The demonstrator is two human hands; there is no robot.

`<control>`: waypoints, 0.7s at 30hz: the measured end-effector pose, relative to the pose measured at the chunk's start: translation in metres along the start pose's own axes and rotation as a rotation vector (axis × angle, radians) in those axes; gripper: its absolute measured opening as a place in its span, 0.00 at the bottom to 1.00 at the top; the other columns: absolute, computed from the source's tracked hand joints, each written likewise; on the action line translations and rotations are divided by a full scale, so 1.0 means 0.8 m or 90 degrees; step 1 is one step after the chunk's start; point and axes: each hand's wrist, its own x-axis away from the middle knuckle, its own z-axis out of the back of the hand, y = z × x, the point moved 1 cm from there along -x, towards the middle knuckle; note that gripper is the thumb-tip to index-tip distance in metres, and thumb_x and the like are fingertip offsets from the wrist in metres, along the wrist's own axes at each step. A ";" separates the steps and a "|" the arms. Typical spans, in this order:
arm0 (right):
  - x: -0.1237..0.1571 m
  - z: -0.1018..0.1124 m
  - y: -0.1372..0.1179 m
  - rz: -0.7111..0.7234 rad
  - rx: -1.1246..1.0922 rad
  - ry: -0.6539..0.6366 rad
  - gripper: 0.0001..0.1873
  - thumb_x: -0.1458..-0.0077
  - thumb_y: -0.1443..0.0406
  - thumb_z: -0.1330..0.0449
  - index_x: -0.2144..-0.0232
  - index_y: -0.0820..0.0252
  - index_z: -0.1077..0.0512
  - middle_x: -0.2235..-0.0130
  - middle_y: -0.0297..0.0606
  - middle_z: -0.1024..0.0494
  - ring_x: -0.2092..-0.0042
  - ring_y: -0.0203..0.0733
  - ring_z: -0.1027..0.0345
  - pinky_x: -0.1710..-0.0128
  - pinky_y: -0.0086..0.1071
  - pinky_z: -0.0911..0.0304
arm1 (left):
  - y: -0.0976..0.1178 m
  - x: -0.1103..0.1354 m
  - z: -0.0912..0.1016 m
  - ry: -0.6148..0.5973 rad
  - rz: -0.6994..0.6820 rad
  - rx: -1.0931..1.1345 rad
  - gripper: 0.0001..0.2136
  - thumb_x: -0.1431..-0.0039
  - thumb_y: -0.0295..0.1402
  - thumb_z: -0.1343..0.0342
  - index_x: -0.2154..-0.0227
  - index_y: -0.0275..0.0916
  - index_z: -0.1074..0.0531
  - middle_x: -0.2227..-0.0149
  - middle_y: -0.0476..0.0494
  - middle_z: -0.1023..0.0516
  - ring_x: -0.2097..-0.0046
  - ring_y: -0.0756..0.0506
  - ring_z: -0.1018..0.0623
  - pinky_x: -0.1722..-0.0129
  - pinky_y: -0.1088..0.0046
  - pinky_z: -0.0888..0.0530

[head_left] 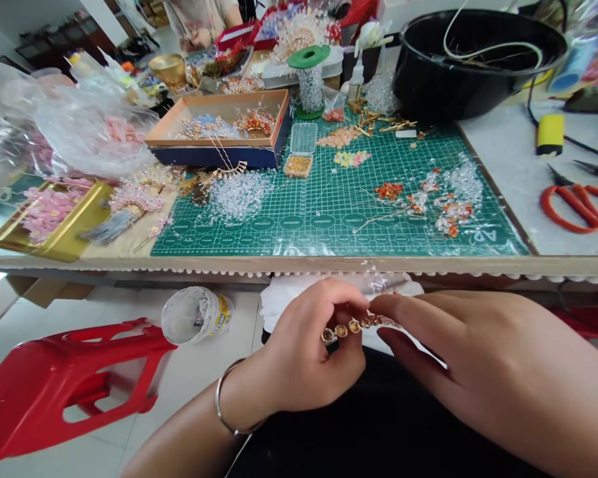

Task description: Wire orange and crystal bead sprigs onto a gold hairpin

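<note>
Above my lap, just in front of the table edge, my left hand is closed around a gold hair ornament with a row of round settings. Clear beads on fine wires stand up behind the fingers. My right hand pinches at the right end of the same piece, its thumb and forefinger close together. The fingers hide much of the ornament. Nearest on the green cutting mat lie orange and clear bead sprays and a pile of clear beads.
A cardboard box of beaded pieces, a wire spool and a black basin stand at the back. Red-handled scissors lie right; a gold tray holds pink flowers. Below are a red stool and white bucket.
</note>
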 end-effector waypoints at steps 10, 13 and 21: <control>0.018 -0.006 0.019 -0.078 -0.155 -0.141 0.10 0.40 0.69 0.47 0.72 0.53 0.31 0.76 0.28 0.25 0.77 0.38 0.31 0.77 0.33 0.47 | -0.033 -0.002 0.004 -0.313 0.337 0.511 0.16 0.40 0.18 0.46 0.52 0.43 0.30 0.63 0.44 0.18 0.62 0.45 0.15 0.68 0.74 0.23; 0.019 -0.006 0.022 -0.123 -0.195 -0.194 0.10 0.40 0.67 0.46 0.73 0.52 0.30 0.78 0.28 0.26 0.78 0.36 0.33 0.78 0.31 0.47 | -0.040 -0.004 0.002 -0.316 0.417 0.566 0.06 0.34 0.27 0.42 0.56 0.41 0.27 0.64 0.43 0.18 0.64 0.47 0.15 0.69 0.76 0.24; 0.022 -0.009 0.023 -0.125 -0.167 -0.166 0.08 0.43 0.68 0.43 0.73 0.53 0.28 0.79 0.27 0.27 0.80 0.34 0.35 0.79 0.29 0.47 | -0.034 -0.016 -0.004 -0.330 0.527 0.588 0.07 0.41 0.31 0.32 0.63 0.38 0.24 0.68 0.45 0.19 0.70 0.51 0.21 0.70 0.77 0.24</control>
